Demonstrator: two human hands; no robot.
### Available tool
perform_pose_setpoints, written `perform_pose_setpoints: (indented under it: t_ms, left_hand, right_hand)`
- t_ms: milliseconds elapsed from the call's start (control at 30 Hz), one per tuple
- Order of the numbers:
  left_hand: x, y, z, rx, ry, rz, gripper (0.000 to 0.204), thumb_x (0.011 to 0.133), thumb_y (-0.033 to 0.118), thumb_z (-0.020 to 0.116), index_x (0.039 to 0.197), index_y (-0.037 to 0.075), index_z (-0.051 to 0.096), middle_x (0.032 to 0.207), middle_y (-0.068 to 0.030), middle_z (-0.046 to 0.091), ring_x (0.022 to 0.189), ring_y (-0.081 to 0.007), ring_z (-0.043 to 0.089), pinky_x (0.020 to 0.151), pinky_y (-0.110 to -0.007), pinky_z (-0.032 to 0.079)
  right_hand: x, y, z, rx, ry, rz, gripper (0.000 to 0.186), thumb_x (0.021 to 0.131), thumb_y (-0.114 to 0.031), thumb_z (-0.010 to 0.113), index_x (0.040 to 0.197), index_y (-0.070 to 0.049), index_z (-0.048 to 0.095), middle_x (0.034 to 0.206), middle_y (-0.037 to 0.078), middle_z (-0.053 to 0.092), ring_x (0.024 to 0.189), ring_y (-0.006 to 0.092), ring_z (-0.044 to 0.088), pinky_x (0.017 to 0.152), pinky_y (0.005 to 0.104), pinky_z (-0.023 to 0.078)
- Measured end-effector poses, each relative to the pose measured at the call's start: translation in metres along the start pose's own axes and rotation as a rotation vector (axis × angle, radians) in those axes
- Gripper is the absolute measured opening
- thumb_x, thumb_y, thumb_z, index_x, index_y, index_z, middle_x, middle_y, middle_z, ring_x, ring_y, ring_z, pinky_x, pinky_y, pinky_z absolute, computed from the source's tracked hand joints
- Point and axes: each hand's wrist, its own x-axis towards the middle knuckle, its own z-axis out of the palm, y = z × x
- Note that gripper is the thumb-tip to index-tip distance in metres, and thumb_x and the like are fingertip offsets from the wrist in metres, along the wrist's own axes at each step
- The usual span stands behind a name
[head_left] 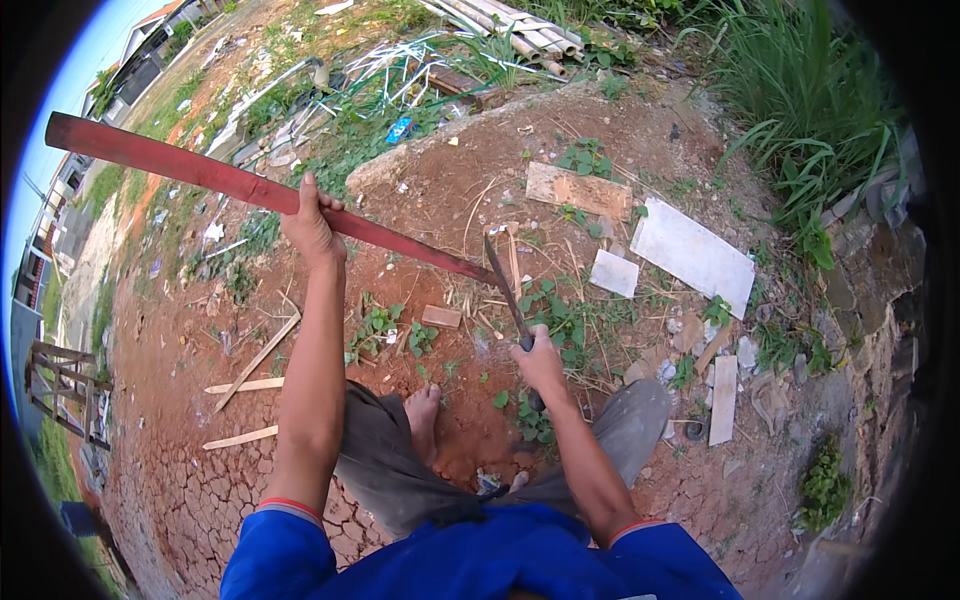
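Fingers of left hand (312, 228) clenched around red board (200, 172), right hand (540, 362) gripping machete (505, 288), blade at board's lower end, open dirt (440, 180) beyond

You hold a long red wooden stick (200, 172) slanting up to your left, its lower tip meeting the dark blade of a machete (507, 290) angled over bare red soil.
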Motion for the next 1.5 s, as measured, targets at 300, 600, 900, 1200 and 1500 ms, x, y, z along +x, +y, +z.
perform_pose_setpoints:
  t_ms: [300, 600, 900, 1200, 1500]
  left_hand:
    - [0.024, -0.005, -0.033, 0.023, 0.056, 0.000, 0.027, 0.093, 0.022, 0.077, 0.084, 0.009, 0.054, 0.066, -0.0016, 0.054, 0.055, -0.0141, 0.054, 0.053, -0.031, 0.049]
    - [0.013, -0.021, -0.045, 0.127, 0.304, 0.046, 0.046, 0.093, 0.044, 0.075, 0.111, 0.009, 0.049, 0.092, -0.0034, 0.058, 0.076, -0.0150, 0.060, 0.066, -0.032, 0.052]
    - [0.039, -0.008, -0.077, -0.116, 0.062, -0.192, 0.068, 0.088, 0.066, 0.068, 0.106, 0.002, 0.058, 0.078, -0.0019, 0.054, 0.073, -0.0177, 0.054, 0.075, -0.035, 0.050]
    - [0.040, -0.022, -0.077, -0.094, 0.040, -0.261, 0.096, 0.050, 0.093, 0.067, 0.092, 0.007, 0.057, 0.069, 0.0003, 0.050, 0.063, -0.0163, 0.048, 0.070, -0.033, 0.045]
    - [0.052, -0.024, -0.061, -0.003, 0.221, -0.053, 0.092, 0.076, 0.092, 0.052, 0.114, 0.007, 0.055, 0.080, -0.0051, 0.060, 0.066, -0.0189, 0.057, 0.060, -0.031, 0.047]
  right_hand:
    - [0.076, -0.095, 0.007, 0.470, 0.611, -0.684, 0.034, 0.090, -0.020, 0.071, 0.114, 0.001, 0.059, 0.074, 0.011, 0.062, 0.063, 0.0179, 0.061, 0.063, 0.0340, 0.050]
    - [0.075, 0.049, 0.114, 0.513, -0.258, 0.250, 0.020, 0.090, -0.017, 0.068, 0.099, -0.003, 0.057, 0.067, 0.005, 0.058, 0.052, 0.0170, 0.058, 0.049, 0.0370, 0.050]
    - [0.035, -0.022, 0.042, 0.123, 0.013, -0.017, 0.040, 0.086, -0.022, 0.073, 0.117, -0.002, 0.059, 0.074, 0.011, 0.065, 0.064, 0.0245, 0.066, 0.062, 0.0409, 0.054]
    - [0.066, -0.096, -0.028, 0.891, 0.813, -0.850, 0.040, 0.094, -0.009, 0.067, 0.126, 0.008, 0.053, 0.079, 0.005, 0.063, 0.064, 0.0099, 0.058, 0.057, 0.0272, 0.049]
    - [0.020, 0.100, 0.181, 0.142, -0.002, 0.227, 0.036, 0.083, -0.025, 0.072, 0.107, 0.000, 0.062, 0.076, 0.017, 0.067, 0.065, 0.0314, 0.068, 0.060, 0.0438, 0.053]
